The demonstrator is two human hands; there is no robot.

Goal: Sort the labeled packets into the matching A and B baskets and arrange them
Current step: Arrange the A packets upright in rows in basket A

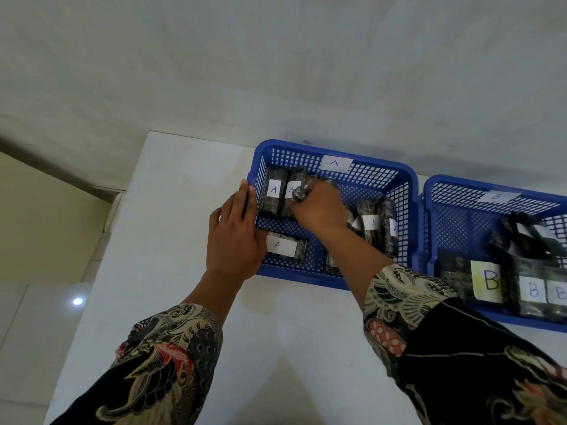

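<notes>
The blue A basket (383,170) sits at the table's far edge with several dark packets tagged A inside. My right hand (319,207) reaches into it, fingers closed on a dark packet (329,180) beside two upright A packets (273,191) at the back left. My left hand (234,237) lies flat against the basket's left wall, fingers extended, holding nothing. One A packet (283,246) lies flat near the front left. More A packets (376,225) lean at the right. The blue B basket (445,185) to the right holds several B packets (487,280).
The white table (190,191) has bare surface left of and in front of the baskets. A pale wall (276,72) rises right behind them. The floor (46,228) drops away at the left edge. My patterned sleeves (165,363) fill the foreground.
</notes>
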